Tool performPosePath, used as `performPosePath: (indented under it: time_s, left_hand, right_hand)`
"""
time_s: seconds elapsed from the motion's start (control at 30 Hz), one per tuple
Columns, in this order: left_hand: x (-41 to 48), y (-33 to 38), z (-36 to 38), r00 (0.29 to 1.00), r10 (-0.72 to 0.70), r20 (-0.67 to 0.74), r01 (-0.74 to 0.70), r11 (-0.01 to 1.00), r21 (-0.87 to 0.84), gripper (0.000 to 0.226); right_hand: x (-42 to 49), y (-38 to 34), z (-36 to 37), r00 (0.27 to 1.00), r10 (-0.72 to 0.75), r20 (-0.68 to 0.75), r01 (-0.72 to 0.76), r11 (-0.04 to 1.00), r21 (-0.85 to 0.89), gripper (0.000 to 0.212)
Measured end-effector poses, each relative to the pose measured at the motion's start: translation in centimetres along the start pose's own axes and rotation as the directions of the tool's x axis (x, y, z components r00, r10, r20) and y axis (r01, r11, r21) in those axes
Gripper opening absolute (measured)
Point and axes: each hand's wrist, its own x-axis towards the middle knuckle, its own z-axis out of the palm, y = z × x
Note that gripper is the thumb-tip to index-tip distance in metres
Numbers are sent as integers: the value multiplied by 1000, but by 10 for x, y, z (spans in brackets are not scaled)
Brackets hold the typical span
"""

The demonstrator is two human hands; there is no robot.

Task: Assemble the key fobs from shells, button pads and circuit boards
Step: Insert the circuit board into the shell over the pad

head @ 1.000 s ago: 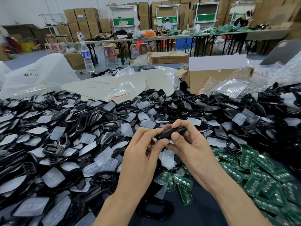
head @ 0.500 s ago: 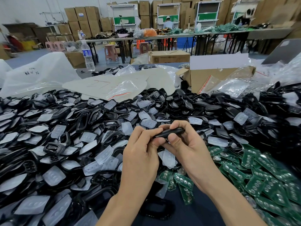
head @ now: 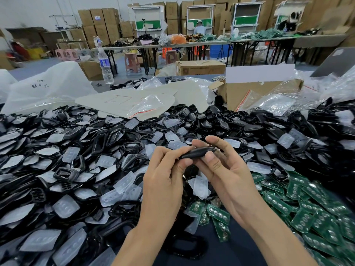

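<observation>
left hand (head: pixel 163 181) and right hand (head: pixel 226 175) each grip one slim black plastic key fob (head: pixel 197 152), edge-on above the tabletop (head: pixel 226 254), likely near closed; heaps of black shells (head: pixel 66 173), translucent button pads (head: pixel 66 206) and green circuit boards (head: pixel 276 203) await.

single view, head-mounted, wide-angle. camera sits above and behind the left hand (head: pixel 163 181) and right hand (head: pixel 226 177), facing forward and tilted down over the tabletop (head: pixel 240 252). both hands lie close to the lens at lower centre, forearms entering from the bottom edge. near field fills the lower two thirds of frame; upper third carries through to a far row of tables (head: pixel 192 44) and stacked cartons (head: pixel 99 22). frame edges show wide-angle stretch
</observation>
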Motion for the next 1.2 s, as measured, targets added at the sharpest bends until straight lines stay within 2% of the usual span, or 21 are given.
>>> performPosePath:
  time_s: [0.17,0.3,0.5,0.57,0.63,0.73,0.83,0.97,1.1,1.2]
  left_hand:
    - [0,-1,0,1000,-7,-3,7,1000,10,21]
    - [0,-1,1,998,-15,56,15,1000,8,21]
    - [-3,1,3,996,44,83,-53,992,116,29]
    - [-2,0,2,998,0,56,-3,999,52,25]
    - [-1,1,2,998,-28,47,29,1000,-9,23]
    - [0,3,3,998,-24,60,27,998,-52,23]
    - [0,7,3,993,-73,94,85,987,-136,25]
    - [1,10,2,965,-191,178,240,918,-315,23]
    - [1,10,2,938,-251,238,331,852,-405,25]
    - [0,10,2,923,-295,247,379,811,-445,25]
  right_hand:
    - [1,-1,2,1000,27,-11,-26,999,47,37]
    - [4,-3,0,998,42,-46,-39,997,71,40]
    - [3,8,-1,1000,15,1,-15,994,-108,46]
    - [3,11,0,1000,-5,-13,4,996,-91,48]
    - [2,14,0,999,-35,-25,32,995,-96,36]
    - [0,14,1,997,-75,-21,70,980,-185,13]
    - [-2,10,1,992,-117,-41,100,952,-291,8]
    - [-4,7,4,985,-167,-34,139,900,-413,9]
    - [-5,6,2,984,-178,9,161,866,-474,25]
    - [-5,6,3,982,-187,29,175,842,-510,27]
